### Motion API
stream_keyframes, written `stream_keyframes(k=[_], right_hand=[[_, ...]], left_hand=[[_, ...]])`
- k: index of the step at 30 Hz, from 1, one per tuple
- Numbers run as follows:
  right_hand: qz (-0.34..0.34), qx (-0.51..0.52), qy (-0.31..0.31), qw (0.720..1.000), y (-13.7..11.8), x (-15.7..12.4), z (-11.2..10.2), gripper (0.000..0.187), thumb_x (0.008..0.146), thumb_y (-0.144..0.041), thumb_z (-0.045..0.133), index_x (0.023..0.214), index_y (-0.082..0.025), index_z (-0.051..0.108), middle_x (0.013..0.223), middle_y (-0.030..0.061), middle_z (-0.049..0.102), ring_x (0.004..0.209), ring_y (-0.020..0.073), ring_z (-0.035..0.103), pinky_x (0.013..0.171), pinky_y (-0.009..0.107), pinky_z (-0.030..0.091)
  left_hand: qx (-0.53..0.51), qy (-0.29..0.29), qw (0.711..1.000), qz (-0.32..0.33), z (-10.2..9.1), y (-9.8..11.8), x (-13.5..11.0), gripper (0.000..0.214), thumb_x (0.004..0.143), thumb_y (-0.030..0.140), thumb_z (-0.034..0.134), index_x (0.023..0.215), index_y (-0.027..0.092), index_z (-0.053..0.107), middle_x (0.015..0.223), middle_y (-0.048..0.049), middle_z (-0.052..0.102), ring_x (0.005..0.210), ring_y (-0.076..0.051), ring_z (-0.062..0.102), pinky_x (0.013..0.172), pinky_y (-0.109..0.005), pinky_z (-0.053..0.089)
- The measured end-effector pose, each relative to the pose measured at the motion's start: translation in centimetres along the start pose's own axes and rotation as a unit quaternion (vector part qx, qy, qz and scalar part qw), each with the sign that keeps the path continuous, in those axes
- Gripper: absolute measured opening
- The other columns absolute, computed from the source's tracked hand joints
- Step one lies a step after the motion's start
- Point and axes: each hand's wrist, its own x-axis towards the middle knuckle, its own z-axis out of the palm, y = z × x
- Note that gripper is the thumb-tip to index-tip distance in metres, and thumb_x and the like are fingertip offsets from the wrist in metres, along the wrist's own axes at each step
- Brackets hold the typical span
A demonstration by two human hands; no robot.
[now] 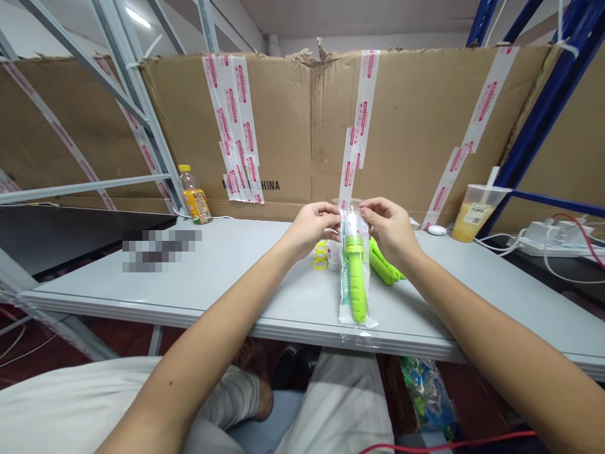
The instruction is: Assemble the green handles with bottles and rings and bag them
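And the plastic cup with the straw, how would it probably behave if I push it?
The plastic cup may tip if pushed near the top, because it narrows toward its base. The yellowish drink in its lower part probably adds weight low down. The cup looks thin and see-through, so squeezing might flex it.

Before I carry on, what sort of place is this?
Probably a makeshift workstation, perhaps in a workshop: a taped cardboard panel screens the back of a grey table, a blue metal post rises at the right, and the left hand and right hand hold a bagged green item.
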Motion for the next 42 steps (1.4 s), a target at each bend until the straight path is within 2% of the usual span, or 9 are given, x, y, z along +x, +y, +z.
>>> stream_keyframes(k=[5, 10, 13, 21, 26, 31, 35, 42], right_hand=[[0.007, 0.033, -0.018, 0.999, 0.0, -0.3, 0.2, 0.020, 0.067, -0.031, 0.079, 0.080, -0.022, 0.067, 0.084, 0.0000, 0.063, 0.076, 0.0138, 0.057, 0.065, 0.028, 0.049], [0.013, 0.025, -0.008, 1.000, -0.1, -0.3, 0.2, 0.020, 0.065, -0.031, 0.079, 0.078, -0.021, 0.067, 0.078, -0.0001, 0.062, 0.073, 0.0142, 0.057, 0.062, 0.029, 0.050], [0.011, 0.027, -0.010, 1.000, -0.3, -0.1, 0.2, 0.017, 0.066, -0.030, 0.078, 0.076, -0.022, 0.067, 0.074, -0.0006, 0.061, 0.068, 0.0138, 0.056, 0.058, 0.029, 0.048], [0.041, 0.085, -0.007, 0.996, -0.4, 0.3, 0.0, 0.012, 0.059, -0.019, 0.074, 0.068, -0.021, 0.066, 0.068, -0.0012, 0.059, 0.060, 0.0121, 0.053, 0.050, 0.026, 0.041], [0.031, 0.079, -0.029, 0.996, -0.7, 0.3, 0.1, 0.008, 0.062, -0.017, 0.070, 0.065, -0.021, 0.064, 0.067, -0.0011, 0.058, 0.058, 0.0117, 0.052, 0.050, 0.027, 0.041], [-0.007, 0.076, -0.062, 0.995, -1.0, 0.3, -0.1, 0.009, 0.064, -0.015, 0.070, 0.063, -0.021, 0.063, 0.065, -0.0015, 0.057, 0.055, 0.0110, 0.051, 0.052, 0.028, 0.042], [-0.008, 0.088, -0.094, 0.992, -1.0, 0.4, -0.3, 0.011, 0.064, -0.013, 0.072, 0.063, -0.020, 0.063, 0.068, -0.0007, 0.060, 0.056, 0.0105, 0.052, 0.054, 0.028, 0.044], [0.000, 0.097, -0.109, 0.989, -1.4, 0.5, -0.5, 0.007, 0.062, -0.010, 0.067, 0.061, -0.018, 0.069, 0.070, 0.0030, 0.062, 0.059, 0.0129, 0.054, 0.055, 0.029, 0.044]], left_hand=[[-0.001, 0.009, 1.000, 0.006, 0.1, -0.2, 0.0, 0.025, 0.072, 0.031, 0.079, 0.077, 0.011, 0.065, 0.079, -0.0062, 0.065, 0.068, -0.014, 0.062, 0.053, -0.027, 0.053], [0.000, 0.065, 0.998, 0.028, 0.1, -0.3, 0.1, 0.020, 0.067, 0.025, 0.081, 0.075, 0.011, 0.069, 0.075, -0.0045, 0.066, 0.065, -0.012, 0.060, 0.054, -0.026, 0.052], [-0.004, 0.074, 0.996, 0.046, 0.2, -0.3, 0.2, 0.015, 0.068, 0.021, 0.079, 0.076, 0.012, 0.071, 0.073, -0.0038, 0.066, 0.063, -0.011, 0.060, 0.055, -0.027, 0.053], [-0.003, 0.060, 0.995, 0.085, 0.0, -0.6, 0.5, 0.014, 0.070, 0.020, 0.077, 0.082, 0.013, 0.074, 0.071, -0.0027, 0.066, 0.061, -0.011, 0.060, 0.058, -0.028, 0.055], [0.027, 0.037, 0.993, 0.108, -0.2, -0.3, 0.4, 0.011, 0.073, 0.020, 0.075, 0.084, 0.016, 0.074, 0.069, -0.0002, 0.065, 0.054, -0.008, 0.056, 0.059, -0.028, 0.054], [0.025, 0.007, 0.991, 0.130, -0.3, -0.2, 0.3, 0.006, 0.075, 0.020, 0.074, 0.080, 0.016, 0.073, 0.073, -0.0014, 0.066, 0.059, -0.009, 0.059, 0.058, -0.026, 0.053], [0.030, -0.009, 0.987, 0.157, -0.4, -0.2, 0.3, 0.004, 0.076, 0.020, 0.072, 0.077, 0.015, 0.072, 0.075, -0.0025, 0.067, 0.064, -0.010, 0.060, 0.057, -0.024, 0.052], [0.038, -0.027, 0.984, 0.172, -0.6, -0.3, 0.5, 0.006, 0.074, 0.013, 0.068, 0.072, 0.017, 0.072, 0.074, -0.0016, 0.067, 0.066, -0.010, 0.060, 0.058, -0.023, 0.052]])
